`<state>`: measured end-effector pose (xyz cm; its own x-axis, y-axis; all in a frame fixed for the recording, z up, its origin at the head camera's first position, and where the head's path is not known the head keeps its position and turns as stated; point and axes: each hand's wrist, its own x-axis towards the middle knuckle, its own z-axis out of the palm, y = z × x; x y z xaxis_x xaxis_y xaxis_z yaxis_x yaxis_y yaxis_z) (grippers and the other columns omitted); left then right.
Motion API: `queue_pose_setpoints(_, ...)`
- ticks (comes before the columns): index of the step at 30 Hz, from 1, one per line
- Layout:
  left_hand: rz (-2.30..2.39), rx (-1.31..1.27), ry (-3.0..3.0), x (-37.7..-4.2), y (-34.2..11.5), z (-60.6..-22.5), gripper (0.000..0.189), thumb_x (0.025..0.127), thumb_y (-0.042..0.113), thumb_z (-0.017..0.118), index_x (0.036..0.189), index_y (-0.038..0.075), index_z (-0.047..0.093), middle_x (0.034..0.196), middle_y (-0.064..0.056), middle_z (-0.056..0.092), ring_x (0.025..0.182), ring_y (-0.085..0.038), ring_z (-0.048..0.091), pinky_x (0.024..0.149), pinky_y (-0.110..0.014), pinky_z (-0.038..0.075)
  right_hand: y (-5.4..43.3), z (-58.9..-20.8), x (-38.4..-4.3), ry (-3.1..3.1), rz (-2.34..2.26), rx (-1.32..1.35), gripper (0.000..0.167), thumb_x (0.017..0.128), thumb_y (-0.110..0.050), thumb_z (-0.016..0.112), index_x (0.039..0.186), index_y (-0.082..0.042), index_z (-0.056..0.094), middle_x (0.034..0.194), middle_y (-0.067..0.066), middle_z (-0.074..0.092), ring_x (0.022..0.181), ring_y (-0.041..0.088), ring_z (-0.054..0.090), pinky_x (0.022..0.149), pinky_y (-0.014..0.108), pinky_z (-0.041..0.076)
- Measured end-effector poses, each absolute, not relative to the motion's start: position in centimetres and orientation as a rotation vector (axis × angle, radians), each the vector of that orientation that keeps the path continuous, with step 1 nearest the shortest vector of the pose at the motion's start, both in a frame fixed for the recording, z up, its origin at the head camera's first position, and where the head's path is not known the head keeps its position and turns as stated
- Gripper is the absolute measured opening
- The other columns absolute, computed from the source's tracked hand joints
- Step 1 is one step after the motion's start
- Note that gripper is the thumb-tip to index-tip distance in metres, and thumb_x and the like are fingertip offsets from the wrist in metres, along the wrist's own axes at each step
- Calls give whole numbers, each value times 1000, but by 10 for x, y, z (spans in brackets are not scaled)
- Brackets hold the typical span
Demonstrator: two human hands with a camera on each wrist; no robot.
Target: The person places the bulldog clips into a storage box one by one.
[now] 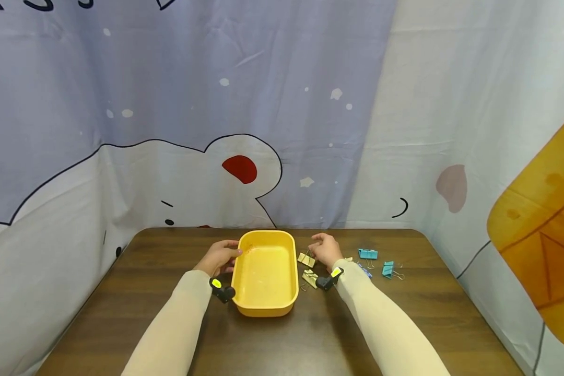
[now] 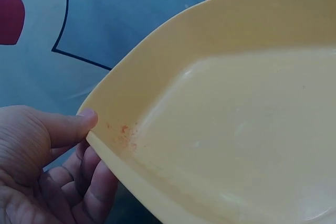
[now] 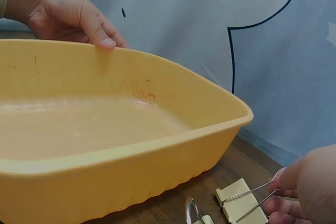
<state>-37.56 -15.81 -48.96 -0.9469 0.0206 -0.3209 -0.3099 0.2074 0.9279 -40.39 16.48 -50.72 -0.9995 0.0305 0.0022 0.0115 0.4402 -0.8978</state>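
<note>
A yellow plastic basin (image 1: 265, 271) stands on the table, with reddish specks on its inner wall at one corner. My left hand (image 1: 218, 258) grips its left rim, thumb over the edge and fingers beneath, as the left wrist view shows. To the right of the basin, my right hand (image 1: 327, 249) pinches the wire handles of a pale yellow binder clip (image 3: 241, 202). A second pale yellow binder clip (image 1: 310, 278) lies nearer, beside the basin's right wall.
Right of my right hand lie blue binder clips, one at the back (image 1: 368, 254) and one closer (image 1: 388, 269). Another blue clip (image 1: 365, 270) is partly hidden by my right sleeve. A printed curtain (image 1: 310, 104) hangs behind the brown wooden table (image 1: 136, 303).
</note>
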Motion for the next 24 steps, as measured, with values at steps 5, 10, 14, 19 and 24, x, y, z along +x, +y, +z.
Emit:
queue_pose_setpoints(5,1798,-279,2217,-375,-159,-489,47,100,13,64,144,5,50,102,-18,63,66,-15,58,60,-27,59,163,-508,-407,-2653,1668,-30,31,89,0,70,118,9,64,81,13,73,59,17,62,52,25,50)
queue_pose_setpoints(10,1784,-289,2214,-376,-159,-487,46,100,13,64,144,6,50,105,-19,64,67,-16,61,60,-26,58,162,-507,-412,-2652,1681,-39,27,89,1,69,115,9,67,85,17,74,60,19,63,51,24,49)
queue_pose_setpoints(14,1769,-296,2221,-377,-157,-485,46,101,14,64,144,6,49,105,-19,64,66,-15,61,59,-25,58,162,-503,-415,-2658,1696,-33,26,89,2,69,113,9,67,83,17,73,59,17,63,51,24,50)
queue_pose_setpoints(19,1769,-283,2216,-378,-158,-486,48,101,14,64,145,5,49,104,-19,64,65,-15,60,58,-26,58,163,-494,-417,-2678,1681,-18,24,89,3,68,112,10,67,80,15,72,60,19,63,53,26,52)
queue_pose_setpoints(24,1772,-295,2212,-379,-158,-487,47,100,14,65,144,6,50,106,-20,64,66,-15,61,57,-26,58,164,-480,-418,-2708,1627,16,19,93,1,65,111,7,67,82,14,72,64,21,64,63,39,58)
